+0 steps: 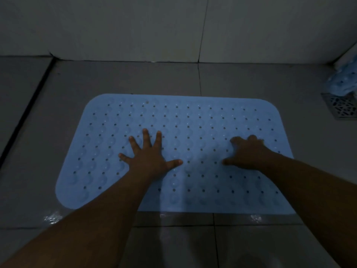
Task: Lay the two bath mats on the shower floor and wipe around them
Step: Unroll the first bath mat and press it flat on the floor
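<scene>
A light blue bath mat with rows of small holes and bumps lies flat on the grey tiled shower floor. My left hand rests palm down on its middle, fingers spread wide. My right hand presses on the mat's right half with fingers bent and partly curled. Neither hand holds anything. A second blue mat sits crumpled in the far right corner, partly cut off by the frame edge.
A square metal floor drain lies at the right, just below the crumpled mat. White tiled walls close the back and right. A dark channel runs along the left floor edge. Wet patches glint near the mat's front edge.
</scene>
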